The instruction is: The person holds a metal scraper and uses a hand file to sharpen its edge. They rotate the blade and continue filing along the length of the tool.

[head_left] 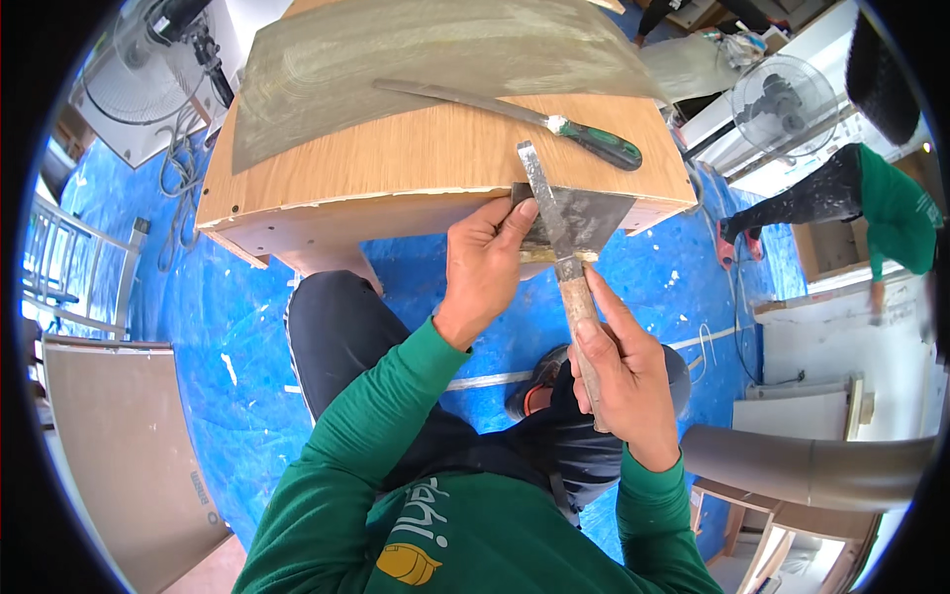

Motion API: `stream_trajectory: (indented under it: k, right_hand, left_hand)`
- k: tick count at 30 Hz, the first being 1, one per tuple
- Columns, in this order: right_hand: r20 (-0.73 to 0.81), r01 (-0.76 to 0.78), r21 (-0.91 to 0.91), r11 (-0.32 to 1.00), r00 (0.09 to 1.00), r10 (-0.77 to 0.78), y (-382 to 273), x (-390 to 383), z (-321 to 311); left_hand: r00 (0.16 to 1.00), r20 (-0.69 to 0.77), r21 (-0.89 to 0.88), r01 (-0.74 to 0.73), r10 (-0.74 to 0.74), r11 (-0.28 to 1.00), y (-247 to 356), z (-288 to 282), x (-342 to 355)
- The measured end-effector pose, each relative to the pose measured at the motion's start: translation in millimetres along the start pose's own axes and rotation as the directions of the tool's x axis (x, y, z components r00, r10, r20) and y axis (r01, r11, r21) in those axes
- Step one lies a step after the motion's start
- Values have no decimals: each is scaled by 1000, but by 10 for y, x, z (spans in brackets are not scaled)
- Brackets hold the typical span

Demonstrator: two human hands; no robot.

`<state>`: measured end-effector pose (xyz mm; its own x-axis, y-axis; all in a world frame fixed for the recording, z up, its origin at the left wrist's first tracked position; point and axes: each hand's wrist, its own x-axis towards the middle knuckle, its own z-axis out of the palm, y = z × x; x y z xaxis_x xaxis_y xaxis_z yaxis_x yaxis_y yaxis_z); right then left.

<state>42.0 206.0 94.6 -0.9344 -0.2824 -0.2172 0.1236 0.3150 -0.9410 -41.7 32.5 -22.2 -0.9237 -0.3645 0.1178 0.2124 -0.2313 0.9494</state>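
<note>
My left hand [485, 262] pinches the left edge of a dark, wide scraper [589, 218] with a yellowish strip along its lower edge. My right hand [628, 371] is wrapped round the worn wooden handle of a narrow flat-bladed scraper [539, 183], its blade whitish and smeared. That narrow blade points up and away from me and crosses over the wide scraper. Both tools are held in front of the near edge of a curved wooden piece [396, 163]. On top of it lies a long file [465, 97] with a black and green handle.
A grey-brown sheet [426, 49] covers the far part of the wooden piece. Blue sheeting [237, 337] spreads over the floor. Fans [782, 104] stand at far left and right. A person in a green top [896, 208] is at right, near a large grey tube [811, 465]. A brown panel [129, 445] lies at left.
</note>
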Motion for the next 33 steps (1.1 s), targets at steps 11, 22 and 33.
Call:
stream_trajectory:
  k: [11, 22, 33]
  right_hand:
    - [15, -9, 3, 1000, 1000, 9, 16, 34, 26]
    - [-4, 3, -87, 996, 1000, -3, 13, -20, 52]
    - [-118, 110, 156, 982, 989, -92, -110, 251, 18]
  left_hand:
    - [999, 34, -14, -19, 19, 1000, 9, -15, 0]
    - [1000, 10, -25, -5, 5, 1000, 8, 8, -14]
    - [1000, 24, 1, 10, -10, 1000, 55, -17, 48]
